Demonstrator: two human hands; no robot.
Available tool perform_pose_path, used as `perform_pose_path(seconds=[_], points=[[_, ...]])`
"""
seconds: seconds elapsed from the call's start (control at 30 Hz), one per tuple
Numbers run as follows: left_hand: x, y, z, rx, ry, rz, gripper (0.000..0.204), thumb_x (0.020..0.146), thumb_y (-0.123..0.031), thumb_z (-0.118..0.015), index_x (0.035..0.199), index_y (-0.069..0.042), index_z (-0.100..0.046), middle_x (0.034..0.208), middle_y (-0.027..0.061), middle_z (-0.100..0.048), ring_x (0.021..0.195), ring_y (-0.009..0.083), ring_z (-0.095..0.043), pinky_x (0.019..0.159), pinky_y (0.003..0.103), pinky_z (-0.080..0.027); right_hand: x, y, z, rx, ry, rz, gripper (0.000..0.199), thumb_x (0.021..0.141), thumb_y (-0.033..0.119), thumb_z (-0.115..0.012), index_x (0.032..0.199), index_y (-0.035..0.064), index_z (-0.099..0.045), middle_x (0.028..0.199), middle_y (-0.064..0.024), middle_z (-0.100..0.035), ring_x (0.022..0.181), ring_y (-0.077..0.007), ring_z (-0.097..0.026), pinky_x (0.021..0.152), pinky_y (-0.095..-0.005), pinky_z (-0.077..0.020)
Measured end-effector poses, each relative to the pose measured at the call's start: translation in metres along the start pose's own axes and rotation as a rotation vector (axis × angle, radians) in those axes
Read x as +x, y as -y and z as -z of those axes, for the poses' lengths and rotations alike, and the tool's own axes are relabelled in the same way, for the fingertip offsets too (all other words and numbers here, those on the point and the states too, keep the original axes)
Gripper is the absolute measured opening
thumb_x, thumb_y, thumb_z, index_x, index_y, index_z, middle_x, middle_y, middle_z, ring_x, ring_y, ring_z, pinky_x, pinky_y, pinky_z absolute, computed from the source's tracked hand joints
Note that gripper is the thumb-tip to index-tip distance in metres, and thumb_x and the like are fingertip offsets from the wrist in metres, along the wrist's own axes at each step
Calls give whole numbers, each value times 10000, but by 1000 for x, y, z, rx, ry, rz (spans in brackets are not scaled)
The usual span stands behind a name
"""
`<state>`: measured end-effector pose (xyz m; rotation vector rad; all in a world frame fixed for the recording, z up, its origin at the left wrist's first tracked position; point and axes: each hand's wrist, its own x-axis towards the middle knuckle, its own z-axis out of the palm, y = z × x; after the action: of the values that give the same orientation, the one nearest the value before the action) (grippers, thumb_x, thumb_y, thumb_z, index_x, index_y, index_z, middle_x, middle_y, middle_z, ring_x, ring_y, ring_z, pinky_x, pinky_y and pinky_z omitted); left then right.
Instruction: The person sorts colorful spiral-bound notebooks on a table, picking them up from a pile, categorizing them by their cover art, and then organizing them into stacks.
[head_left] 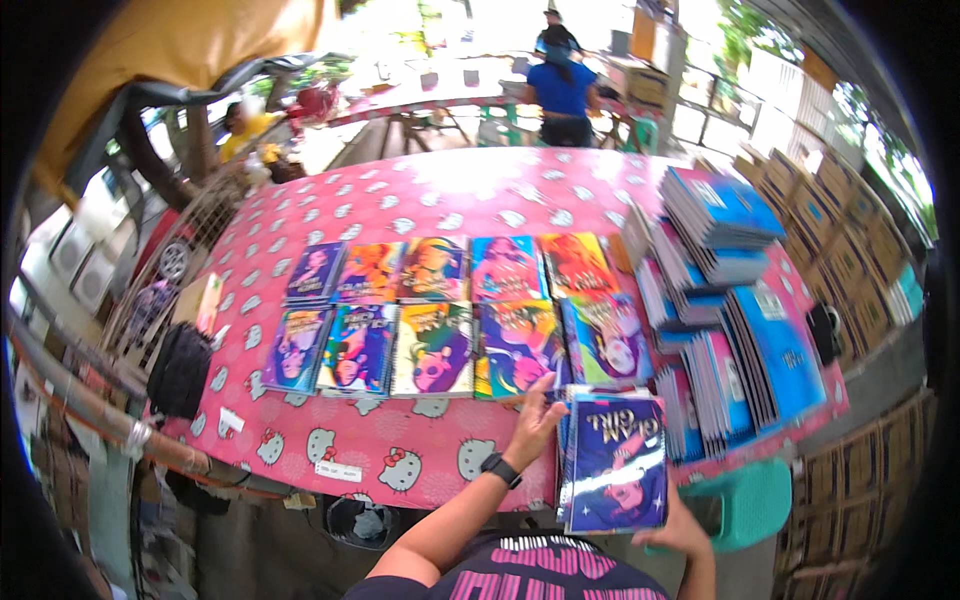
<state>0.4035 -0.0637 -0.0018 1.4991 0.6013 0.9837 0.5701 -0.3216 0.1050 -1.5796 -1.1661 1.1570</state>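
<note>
A stack of spiral notebooks (617,462) with a dark purple illustrated cover on top is at the table's front edge, close to my body. My right hand (684,524) grips its lower right corner, with the fingers partly hidden behind it. Beside the stack's upper left side is my left hand (538,418), its fingers stretched out and apart; whether it touches the spiral edge I cannot tell. Beyond the hands, several colourful notebooks (433,350) lie face up in two rows, with the purple-and-yellow notebook (520,345) nearest my left fingertips.
Piles of blue-covered notebooks (770,350) crowd the right side of the pink patterned table (400,440). A green stool (760,505) stands at the front right. Cardboard boxes (840,230) are stacked along the right. A person in blue (562,95) is at a far table.
</note>
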Motion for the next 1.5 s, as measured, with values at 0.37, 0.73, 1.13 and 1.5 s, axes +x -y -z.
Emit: perform_pose_path(seconds=[0.37, 0.73, 1.13, 1.5], points=[[47, -4, -26, -167, -6, 92, 275, 863, -290, -632, 897, -19, -666, 842, 18, -661, 799, 81, -576, 733, 240, -454, 21, -4, 7, -576, -222, 64, 1026, 575, 156, -819, 1409, 37, -235, 1019, -207, -622, 916, -350, -630, 755, -367, -509], [45, -9, -26, 167, -93, -197, 337, 910, -318, -535, 1103, -51, -608, 1194, 137, -525, 1134, 257, -477, 960, 340, -370, 16, -18, 12, -578, -227, -2, 944, 650, 192, -784, 1400, 2, -242, 1191, -177, -509, 1111, -287, -478, 953, -372, -383], [-55, -42, 208, -3, -186, 231, 227, 846, -112, -615, 1072, -82, -617, 947, 40, -626, 806, 89, -578, 720, 232, -484, 94, 111, -121, -498, -282, 104, 479, 702, 131, -742, 1135, 1, -584, 1065, -191, -612, 1004, -283, -592, 865, -352, -453], [-102, -46, 350, -7, -202, 289, 168, 862, -85, -595, 1018, -28, -618, 919, 31, -649, 802, 73, -586, 695, 227, -481, 200, 119, -271, -680, 101, 418, 512, 729, 203, -742, 1185, 53, -563, 1046, -169, -624, 920, -272, -613, 780, -352, -481]])
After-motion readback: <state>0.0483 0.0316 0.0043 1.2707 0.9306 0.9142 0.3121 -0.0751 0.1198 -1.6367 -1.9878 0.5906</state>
